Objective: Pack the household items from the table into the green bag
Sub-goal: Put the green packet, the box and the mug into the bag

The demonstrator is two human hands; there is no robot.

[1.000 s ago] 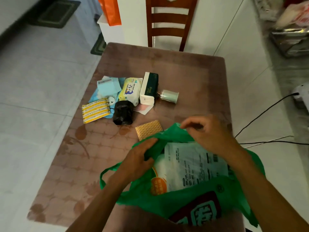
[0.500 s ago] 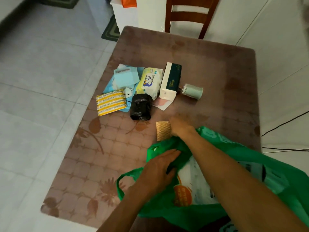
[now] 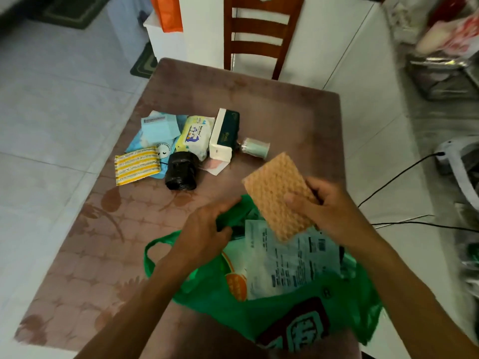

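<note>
The green bag [image 3: 274, 307] lies open at the near edge of the table [image 3: 285, 120], with a white printed packet [image 3: 290, 265] inside it. My left hand [image 3: 204, 226] grips the bag's far rim. My right hand [image 3: 324, 203] holds a tan waffle-textured sponge [image 3: 277, 195] tilted just above the bag's mouth. Farther back on the table lie a yellow striped cloth [image 3: 136, 165], a black roll [image 3: 181, 171], a wipes pack [image 3: 194, 137], blue packets [image 3: 159, 126], a white and dark green box [image 3: 224, 134] and a pale green container [image 3: 255, 147].
A wooden chair [image 3: 259, 35] stands at the table's far side. A black cable [image 3: 399, 182] runs over the tiled floor on the right to a white appliance [image 3: 461, 164]. An orange bag [image 3: 168, 11] hangs at the back left.
My right hand reached out to the tan sponge on the table, picked it up and brought it back over the bag's mouth. My left hand has stayed on the bag's rim.
</note>
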